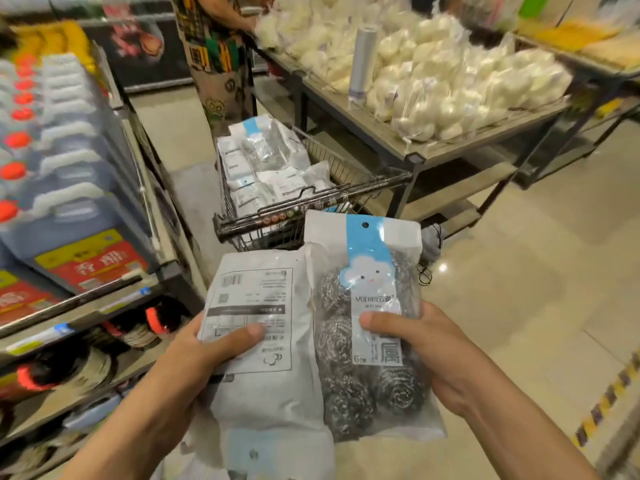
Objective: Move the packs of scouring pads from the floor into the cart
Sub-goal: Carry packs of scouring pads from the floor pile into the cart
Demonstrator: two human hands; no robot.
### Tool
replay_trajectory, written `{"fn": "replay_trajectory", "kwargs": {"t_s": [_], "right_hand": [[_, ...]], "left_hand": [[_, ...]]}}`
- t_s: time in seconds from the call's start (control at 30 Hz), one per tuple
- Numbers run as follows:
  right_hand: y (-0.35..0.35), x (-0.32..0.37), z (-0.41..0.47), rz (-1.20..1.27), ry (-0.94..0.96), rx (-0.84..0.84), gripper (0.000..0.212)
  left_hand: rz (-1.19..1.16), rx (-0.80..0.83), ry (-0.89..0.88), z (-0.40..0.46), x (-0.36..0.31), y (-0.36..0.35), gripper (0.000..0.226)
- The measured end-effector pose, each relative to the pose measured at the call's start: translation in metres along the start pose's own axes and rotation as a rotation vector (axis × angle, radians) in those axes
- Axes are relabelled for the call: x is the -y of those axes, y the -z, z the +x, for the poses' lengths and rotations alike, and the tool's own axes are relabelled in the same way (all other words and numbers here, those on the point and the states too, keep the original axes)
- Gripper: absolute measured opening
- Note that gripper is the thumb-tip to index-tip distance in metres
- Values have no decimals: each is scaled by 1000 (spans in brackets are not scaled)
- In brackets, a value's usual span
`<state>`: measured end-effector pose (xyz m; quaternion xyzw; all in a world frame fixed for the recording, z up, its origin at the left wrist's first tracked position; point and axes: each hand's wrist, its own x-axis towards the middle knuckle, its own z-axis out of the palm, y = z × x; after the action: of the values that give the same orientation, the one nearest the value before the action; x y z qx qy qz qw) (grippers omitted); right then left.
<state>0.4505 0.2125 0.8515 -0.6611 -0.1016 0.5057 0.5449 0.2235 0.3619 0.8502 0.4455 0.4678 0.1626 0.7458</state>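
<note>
Jugs with red caps (15, 140) fill the shelf on the left. The left hand (194, 355) grips a scouring-pad pack turned back side up (256, 327), thumb pressed on its label. Just beside it, the right hand (426, 351) pinches a pack of steel scourers (367, 327) showing its front. Beyond both, the wire cart (311, 199) already holds more packs (263, 161). Bagged white buns (450, 84) cover the table on the right.
</note>
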Motion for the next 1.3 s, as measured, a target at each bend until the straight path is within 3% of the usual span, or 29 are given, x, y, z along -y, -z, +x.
{"fn": "replay_trajectory", "kwargs": {"t_s": [0.1, 0.2, 0.3, 0.47, 0.7, 0.93, 1.13, 1.3], "right_hand": [[12, 31, 30, 5, 12, -2, 39], [23, 65, 67, -23, 51, 33, 42], [35, 98, 113, -52, 77, 98, 44], [52, 145, 182, -114, 76, 233, 63], [51, 205, 274, -219, 2, 388, 48], [10, 220, 345, -260, -98, 451, 39], [-30, 232, 416, -250, -154, 395, 63], [-41, 272, 481, -189, -41, 158, 45]], "left_hand": [[-12, -34, -20, 25, -26, -20, 38], [-33, -46, -41, 52, -48, -39, 50], [-50, -92, -75, 81, -70, -59, 45], [-93, -235, -121, 122, -97, -94, 41], [-202, -420, -106, 169, -124, -129, 36], [-283, -528, -29, 221, -149, -103, 38], [-275, -532, 11, 299, -186, -59, 44], [-212, -527, -12, 364, -223, -13, 39]]}}
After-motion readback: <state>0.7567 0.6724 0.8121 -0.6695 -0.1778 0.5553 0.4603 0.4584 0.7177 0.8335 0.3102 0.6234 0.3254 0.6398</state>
